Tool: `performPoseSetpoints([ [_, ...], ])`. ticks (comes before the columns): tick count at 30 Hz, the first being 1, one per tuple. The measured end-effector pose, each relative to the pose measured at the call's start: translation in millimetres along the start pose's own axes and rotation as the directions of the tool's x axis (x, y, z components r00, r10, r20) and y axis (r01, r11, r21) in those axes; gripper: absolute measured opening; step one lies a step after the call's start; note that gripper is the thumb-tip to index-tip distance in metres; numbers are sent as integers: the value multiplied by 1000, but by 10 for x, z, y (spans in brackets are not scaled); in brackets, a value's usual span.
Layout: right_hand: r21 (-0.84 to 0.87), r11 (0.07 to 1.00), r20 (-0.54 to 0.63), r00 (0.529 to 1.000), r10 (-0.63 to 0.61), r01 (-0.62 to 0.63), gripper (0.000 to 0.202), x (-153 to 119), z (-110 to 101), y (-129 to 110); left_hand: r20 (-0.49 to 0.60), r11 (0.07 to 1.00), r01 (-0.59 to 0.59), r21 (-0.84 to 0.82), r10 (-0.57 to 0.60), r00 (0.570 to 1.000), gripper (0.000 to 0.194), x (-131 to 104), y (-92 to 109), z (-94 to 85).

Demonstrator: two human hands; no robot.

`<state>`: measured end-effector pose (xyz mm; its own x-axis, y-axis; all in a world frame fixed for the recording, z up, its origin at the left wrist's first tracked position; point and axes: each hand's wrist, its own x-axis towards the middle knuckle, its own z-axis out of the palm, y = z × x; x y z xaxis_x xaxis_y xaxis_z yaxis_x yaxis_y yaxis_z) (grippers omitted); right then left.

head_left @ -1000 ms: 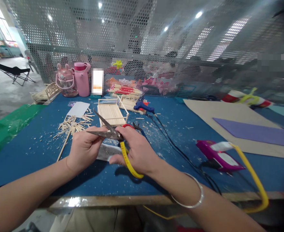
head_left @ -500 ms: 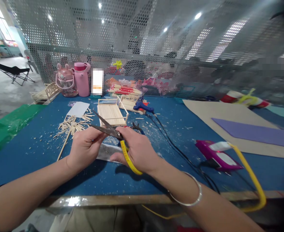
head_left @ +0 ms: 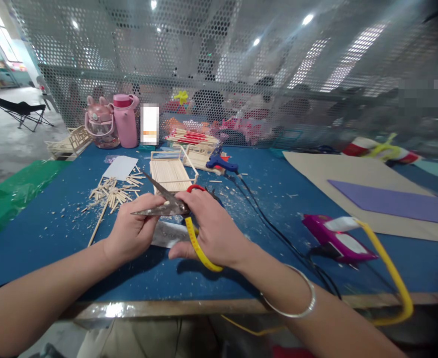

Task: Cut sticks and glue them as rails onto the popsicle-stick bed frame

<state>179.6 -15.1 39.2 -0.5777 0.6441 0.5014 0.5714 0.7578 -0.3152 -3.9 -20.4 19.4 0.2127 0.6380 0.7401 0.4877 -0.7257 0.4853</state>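
My right hand (head_left: 215, 231) is closed around scissors (head_left: 164, 205), whose handle is wrapped in yellow measuring-tape-like strip; its thumb is stretched out below. The dark blades are spread apart and point left. My left hand (head_left: 132, 226) is closed in a pinch right behind the lower blade. A tiny pale bit shows at the blade beside its fingertips, but what the fingers hold is hidden. Beneath the hands lies a grey-white strip (head_left: 168, 234). Just beyond them stands a small frame of wooden sticks (head_left: 171, 175) with a slatted floor and rails.
Cut stick pieces (head_left: 114, 191) and crumbs litter the blue table left of the frame, near a white paper (head_left: 121, 167). A blue glue gun (head_left: 222, 163) lies behind, its black cord running right towards a purple device (head_left: 338, 239). Pink bottles (head_left: 125, 122) stand at the back.
The scissors have tilted, the lower blade now crossing in front of my left fingertips with its flat side showing. Part of the red handle now shows above my right hand. Both hands stay nearly in place.
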Motion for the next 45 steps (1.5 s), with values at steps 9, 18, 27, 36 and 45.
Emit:
performPoseSetpoints([
  [9,-15,1000,-24,999,-26,26,79,-13,8,33,46,999,13,-49,-11,999,24,14,20,-3],
  [18,52,999,-30,999,11,-10,68,-41,41,36,70,999,48,-17,-47,996,23,15,73,-20],
  [27,-3,999,-3,999,-37,37,82,20,2,51,90,990,88,-109,-79,993,20,25,38,-19],
  [36,105,992,-18,997,-72,74,81,-8,19,67,99,994,39,-101,-28,995,23,36,50,-31],
  [45,70,997,-11,999,-37,37,81,0,6,40,82,998,49,-50,-44,996,26,11,23,-27],
])
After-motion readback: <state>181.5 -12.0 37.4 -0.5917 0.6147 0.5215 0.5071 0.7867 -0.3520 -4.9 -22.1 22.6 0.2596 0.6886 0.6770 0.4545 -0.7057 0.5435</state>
